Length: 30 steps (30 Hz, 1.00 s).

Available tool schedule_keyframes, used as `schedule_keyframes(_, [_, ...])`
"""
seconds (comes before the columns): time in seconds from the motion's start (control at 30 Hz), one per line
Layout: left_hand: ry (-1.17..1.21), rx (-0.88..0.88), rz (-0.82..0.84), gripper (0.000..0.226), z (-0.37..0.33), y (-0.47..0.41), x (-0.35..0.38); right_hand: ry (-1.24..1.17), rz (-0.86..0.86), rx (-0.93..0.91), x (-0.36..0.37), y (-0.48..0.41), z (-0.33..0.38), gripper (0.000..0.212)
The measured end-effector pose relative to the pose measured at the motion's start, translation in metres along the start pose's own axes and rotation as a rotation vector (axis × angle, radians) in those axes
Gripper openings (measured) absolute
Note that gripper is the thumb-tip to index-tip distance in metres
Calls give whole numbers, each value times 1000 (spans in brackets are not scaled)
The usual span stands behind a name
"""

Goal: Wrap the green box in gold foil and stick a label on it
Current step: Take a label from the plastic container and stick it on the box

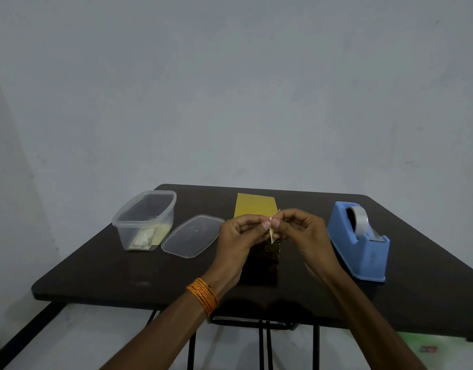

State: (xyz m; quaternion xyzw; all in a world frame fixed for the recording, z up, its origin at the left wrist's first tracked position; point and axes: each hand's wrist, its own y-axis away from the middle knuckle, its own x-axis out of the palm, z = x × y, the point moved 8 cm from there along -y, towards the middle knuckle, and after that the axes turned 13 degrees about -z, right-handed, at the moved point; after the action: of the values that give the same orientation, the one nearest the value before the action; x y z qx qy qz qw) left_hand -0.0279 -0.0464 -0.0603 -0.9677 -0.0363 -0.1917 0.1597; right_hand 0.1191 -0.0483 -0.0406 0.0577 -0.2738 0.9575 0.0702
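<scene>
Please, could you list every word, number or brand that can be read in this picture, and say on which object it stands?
No text can be read here.
The small pale label, pinched by the left hand and right hand: too small to read.
The papers in the clear plastic container: blurred.
The blue plastic tape dispenser: no marking visible.

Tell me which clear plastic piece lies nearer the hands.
The flat lid, lying just beside the left hand. The deep open tub stands farther left, beyond the lid, with papers inside.
</scene>
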Motion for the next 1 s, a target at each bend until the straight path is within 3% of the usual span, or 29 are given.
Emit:
schedule_keyframes(0.73, [-6,-5,-8,12,-3,8,2,14,6,31,0,4,3,9])
schedule_keyframes(1.0, [-92,46,-68,12,-8,8,2,84,-28,-38,-3,12,10,6])
